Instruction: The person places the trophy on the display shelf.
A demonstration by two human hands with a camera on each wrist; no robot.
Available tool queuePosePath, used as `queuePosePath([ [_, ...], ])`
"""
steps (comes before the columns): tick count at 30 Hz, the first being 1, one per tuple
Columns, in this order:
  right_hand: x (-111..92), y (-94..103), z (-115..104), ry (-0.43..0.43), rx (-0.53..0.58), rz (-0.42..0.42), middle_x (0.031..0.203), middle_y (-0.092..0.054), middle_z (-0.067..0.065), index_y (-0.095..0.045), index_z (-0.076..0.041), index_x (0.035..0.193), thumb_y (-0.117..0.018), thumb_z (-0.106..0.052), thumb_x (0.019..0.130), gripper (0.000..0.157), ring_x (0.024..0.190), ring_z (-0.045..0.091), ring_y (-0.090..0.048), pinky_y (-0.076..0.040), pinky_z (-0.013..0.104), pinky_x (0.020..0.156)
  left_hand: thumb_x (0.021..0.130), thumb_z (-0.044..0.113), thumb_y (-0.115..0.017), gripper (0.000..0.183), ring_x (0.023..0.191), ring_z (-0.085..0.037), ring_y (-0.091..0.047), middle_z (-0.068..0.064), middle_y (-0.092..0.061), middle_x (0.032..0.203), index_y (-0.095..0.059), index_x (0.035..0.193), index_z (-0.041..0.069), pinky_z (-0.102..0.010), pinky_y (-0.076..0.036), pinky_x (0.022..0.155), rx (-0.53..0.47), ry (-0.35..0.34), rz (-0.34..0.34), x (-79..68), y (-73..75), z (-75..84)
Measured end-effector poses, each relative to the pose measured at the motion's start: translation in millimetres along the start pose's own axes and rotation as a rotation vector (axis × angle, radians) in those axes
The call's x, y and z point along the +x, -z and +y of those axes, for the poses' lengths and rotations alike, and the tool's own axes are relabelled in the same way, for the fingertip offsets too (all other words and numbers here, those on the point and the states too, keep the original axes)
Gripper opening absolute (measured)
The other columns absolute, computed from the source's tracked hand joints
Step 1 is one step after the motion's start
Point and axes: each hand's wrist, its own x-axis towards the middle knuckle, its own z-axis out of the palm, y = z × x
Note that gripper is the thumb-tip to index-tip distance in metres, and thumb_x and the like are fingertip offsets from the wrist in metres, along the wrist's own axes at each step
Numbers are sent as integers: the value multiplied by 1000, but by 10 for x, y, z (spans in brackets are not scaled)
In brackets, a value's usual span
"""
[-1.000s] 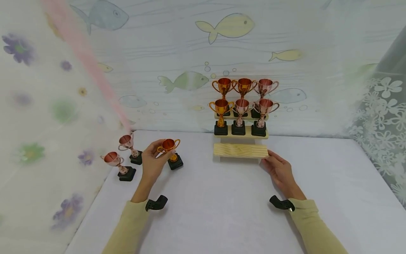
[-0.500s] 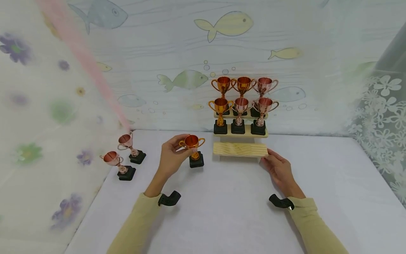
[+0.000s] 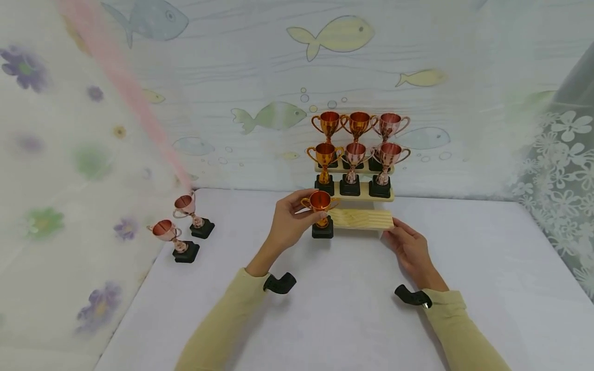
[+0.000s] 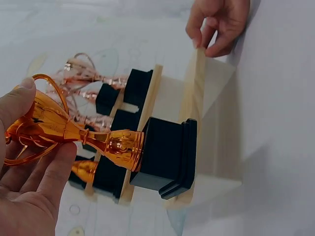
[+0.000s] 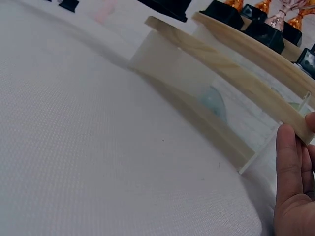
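My left hand grips a gold trophy cup by its bowl and handles, keeping it upright at the left end of the lowest wooden step of a tiered stand. In the right wrist view its black base hangs just above that step, with a gap between. My right hand pinches the right end of the same step, thumb on top and fingers below. Gold and rose-gold trophies fill the two upper steps, among them a gold trophy and a rose-gold trophy.
Two rose-gold trophies stand at the table's left side, one nearer and one farther back. A white cloth covers the table. Behind it hangs a fish-patterned curtain, and a flowered one borders the left.
My left hand has carried the gold trophy rightward from the table's left part to the lowest step's left end. The right hand has kept its place on the stand.
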Motion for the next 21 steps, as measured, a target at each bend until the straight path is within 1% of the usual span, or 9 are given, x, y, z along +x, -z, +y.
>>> queuePosePath([
  [6, -3, 11, 3, -2, -6, 4, 105, -72, -2, -75, -16, 100, -60, 3, 99, 25, 98, 8, -71, -58, 20, 90, 85, -4, -79, 49, 103, -30, -70, -24, -67, 123, -61, 131, -5, -34, -61, 88, -22, -17, -28, 108, -211, -51],
  [10, -3, 8, -1, 5, -4, -1, 105, -73, -2, -76, -15, 99, -58, 4, 100, 27, 97, 8, -71, -58, 20, 89, 86, -4, -78, 49, 106, -31, -70, -23, -65, 124, -61, 132, -5, -34, -61, 90, -31, -20, -35, 165, -316, -76],
  [16, -7, 3, -8, 5, 18, -12, 104, -73, -1, -77, -15, 98, -58, 5, 99, 27, 97, 8, -71, -58, 21, 89, 88, -3, -77, 48, 106, -33, -69, -24, -64, 125, -60, 133, -4, -33, -61, 90, -18, -16, -58, 252, -423, -92],
  [21, -13, 1, -9, 7, 17, -19, 105, -73, -1, -77, -15, 98, -58, 4, 99, 27, 97, 9, -71, -58, 21, 89, 88, -1, -77, 47, 102, -31, -70, -23, -67, 120, -61, 132, -3, -32, -62, 87, 1, -5, -64, 320, -483, -108],
])
